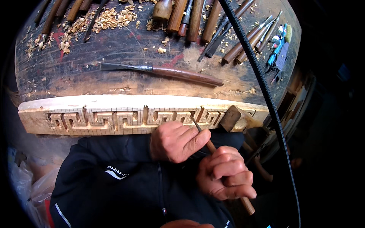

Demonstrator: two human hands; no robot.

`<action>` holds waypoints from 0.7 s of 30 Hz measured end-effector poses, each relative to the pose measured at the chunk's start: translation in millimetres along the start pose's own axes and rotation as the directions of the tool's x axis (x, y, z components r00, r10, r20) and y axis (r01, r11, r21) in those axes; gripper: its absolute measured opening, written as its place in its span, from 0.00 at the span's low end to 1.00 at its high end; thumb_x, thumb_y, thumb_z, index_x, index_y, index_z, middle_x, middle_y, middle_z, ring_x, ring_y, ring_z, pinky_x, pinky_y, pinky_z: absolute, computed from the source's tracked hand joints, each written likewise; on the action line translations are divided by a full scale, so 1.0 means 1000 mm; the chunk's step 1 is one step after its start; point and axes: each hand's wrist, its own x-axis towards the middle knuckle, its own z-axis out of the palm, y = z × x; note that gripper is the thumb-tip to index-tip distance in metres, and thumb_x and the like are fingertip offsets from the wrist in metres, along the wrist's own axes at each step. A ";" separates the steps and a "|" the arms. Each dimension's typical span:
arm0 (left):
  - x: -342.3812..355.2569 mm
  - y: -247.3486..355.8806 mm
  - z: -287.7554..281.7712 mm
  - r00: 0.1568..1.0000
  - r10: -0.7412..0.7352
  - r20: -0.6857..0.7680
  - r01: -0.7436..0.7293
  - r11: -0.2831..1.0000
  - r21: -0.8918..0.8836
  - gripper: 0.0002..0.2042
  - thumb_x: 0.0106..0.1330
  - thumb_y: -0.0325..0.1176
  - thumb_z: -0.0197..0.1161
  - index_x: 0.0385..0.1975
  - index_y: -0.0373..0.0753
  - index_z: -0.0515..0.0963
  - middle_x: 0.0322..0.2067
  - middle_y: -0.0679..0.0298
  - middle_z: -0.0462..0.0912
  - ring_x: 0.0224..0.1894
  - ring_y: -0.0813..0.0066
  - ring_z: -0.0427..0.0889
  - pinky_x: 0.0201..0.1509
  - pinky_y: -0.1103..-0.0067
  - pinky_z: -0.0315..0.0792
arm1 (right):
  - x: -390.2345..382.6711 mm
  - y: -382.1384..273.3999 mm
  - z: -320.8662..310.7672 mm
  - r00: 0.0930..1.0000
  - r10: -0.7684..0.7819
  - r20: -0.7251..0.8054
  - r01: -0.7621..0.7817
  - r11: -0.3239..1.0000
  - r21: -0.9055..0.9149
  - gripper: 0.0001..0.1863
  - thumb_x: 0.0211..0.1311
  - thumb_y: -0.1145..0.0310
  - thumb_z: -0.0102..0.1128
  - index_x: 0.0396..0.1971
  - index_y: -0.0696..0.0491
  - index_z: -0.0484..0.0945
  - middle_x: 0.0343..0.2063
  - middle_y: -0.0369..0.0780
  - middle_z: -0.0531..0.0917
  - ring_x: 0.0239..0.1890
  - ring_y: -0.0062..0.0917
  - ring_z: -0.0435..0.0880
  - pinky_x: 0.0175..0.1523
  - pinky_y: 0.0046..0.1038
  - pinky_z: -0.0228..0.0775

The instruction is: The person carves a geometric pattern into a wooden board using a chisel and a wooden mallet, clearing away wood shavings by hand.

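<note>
A long pale board (76, 102) lies along the bench's near edge. Its near face carries a carved meander pattern over a pencilled grid. Both my hands are closed on a slim carving chisel (211, 146), tilted with its tip in a carved groove right of the board's middle. My left hand (175, 142) grips it close to the blade and lies against the board's lower edge. Nearer my body, my right hand (226, 174) wraps the wooden handle, whose end sticks out below. A worn wooden mallet head (232, 119) sits at the board's right part, right of the chisel tip.
Beyond the board a wide flat chisel (178, 74) lies crosswise on the dark bench (125, 83). Several wooden-handled chisels (195, 22) line the back, among wood shavings (114, 21). At the right lies a brush (288, 34). A black cord (262, 79) crosses the view.
</note>
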 end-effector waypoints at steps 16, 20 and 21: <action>-0.008 -0.007 0.005 0.987 0.114 -0.115 -0.120 0.992 -0.048 0.19 0.67 0.30 0.75 0.56 0.27 0.85 0.30 0.61 0.87 0.24 0.76 0.83 0.24 0.78 0.68 | -0.015 -0.015 0.006 0.994 -0.096 0.059 0.102 0.988 -0.114 0.36 0.96 0.39 0.29 0.25 0.48 0.62 0.15 0.35 0.70 0.08 0.17 0.60 0.16 0.20 0.51; -0.007 -0.007 0.005 0.989 0.094 -0.113 -0.101 0.993 -0.057 0.20 0.67 0.30 0.74 0.56 0.27 0.85 0.30 0.61 0.87 0.25 0.75 0.84 0.25 0.77 0.69 | -0.014 -0.014 0.008 0.993 -0.098 0.064 0.106 0.983 -0.152 0.36 0.96 0.39 0.29 0.25 0.49 0.62 0.15 0.35 0.70 0.08 0.17 0.61 0.16 0.20 0.51; -0.007 -0.007 0.005 0.989 0.090 -0.117 -0.098 0.994 -0.058 0.20 0.67 0.30 0.74 0.56 0.27 0.85 0.30 0.60 0.87 0.25 0.75 0.84 0.25 0.77 0.69 | -0.014 -0.013 0.009 0.993 -0.099 0.067 0.109 0.980 -0.166 0.36 0.96 0.40 0.29 0.26 0.49 0.62 0.15 0.35 0.70 0.08 0.17 0.61 0.16 0.20 0.51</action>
